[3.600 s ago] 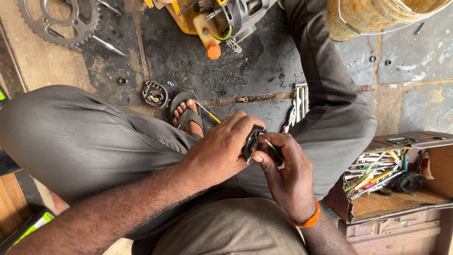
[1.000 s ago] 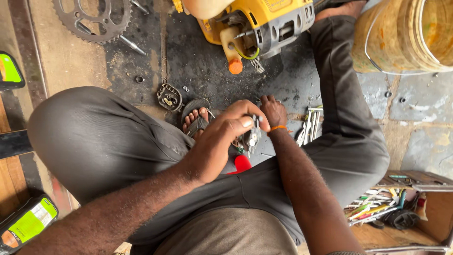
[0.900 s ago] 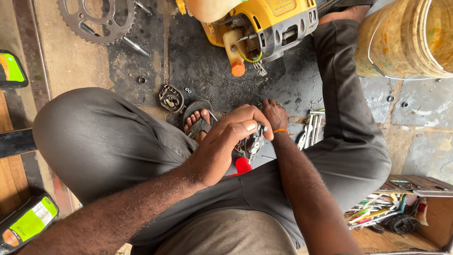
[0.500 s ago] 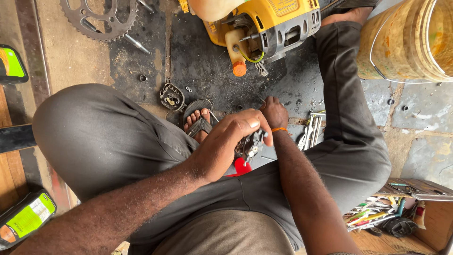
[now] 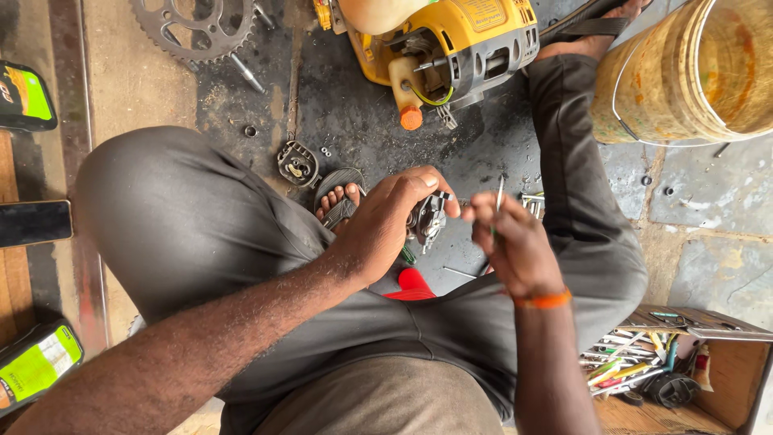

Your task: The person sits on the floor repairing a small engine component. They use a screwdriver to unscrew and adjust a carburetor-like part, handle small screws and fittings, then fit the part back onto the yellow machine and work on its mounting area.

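The right hand [image 5: 515, 246] pinches a thin metal tool [image 5: 498, 201] upright between closed fingertips. At its nine o'clock, just beside, the left hand [image 5: 386, 225] clamps a small dark metal part [image 5: 428, 219], the part jutting from the fingers toward three o'clock. A red object [image 5: 411, 283] lies beneath. Farther, at twelve o'clock, sits a yellow engine [image 5: 451, 40]; a sprocket [image 5: 193, 28] at eleven.
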Available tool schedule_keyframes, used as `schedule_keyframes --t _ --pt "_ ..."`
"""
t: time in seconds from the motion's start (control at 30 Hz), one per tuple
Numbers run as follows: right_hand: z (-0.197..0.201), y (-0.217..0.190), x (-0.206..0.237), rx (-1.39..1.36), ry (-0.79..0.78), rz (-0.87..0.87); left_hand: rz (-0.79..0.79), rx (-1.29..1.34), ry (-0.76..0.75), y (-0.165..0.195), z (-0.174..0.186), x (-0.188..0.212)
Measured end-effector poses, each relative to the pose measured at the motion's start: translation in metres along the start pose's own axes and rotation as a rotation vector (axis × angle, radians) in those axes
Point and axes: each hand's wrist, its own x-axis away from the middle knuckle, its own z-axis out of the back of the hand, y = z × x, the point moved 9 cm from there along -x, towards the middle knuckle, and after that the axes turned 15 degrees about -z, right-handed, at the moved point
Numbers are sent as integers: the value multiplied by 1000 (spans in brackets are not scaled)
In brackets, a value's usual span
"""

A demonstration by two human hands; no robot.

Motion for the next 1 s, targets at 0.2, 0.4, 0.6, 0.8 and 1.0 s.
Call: schedule_keyframes --t 0.2,0.4,0.6,0.8,1.0 --pt "-53 -14 79 -46 -156 37 73 -48 20 -4 -3 19" --pt "-85 -18 93 211 -46 99 -109 -262 -29 -1 -4 31" --pt "-100 -14 93 312 45 135 -727 -766 -121 26 -10 50" --pt "-115 -24 104 498 137 362 -675 -745 -127 20 -6 50" --pt "-128 -32 116 679 268 510 -617 -767 -118 20 -5 44"
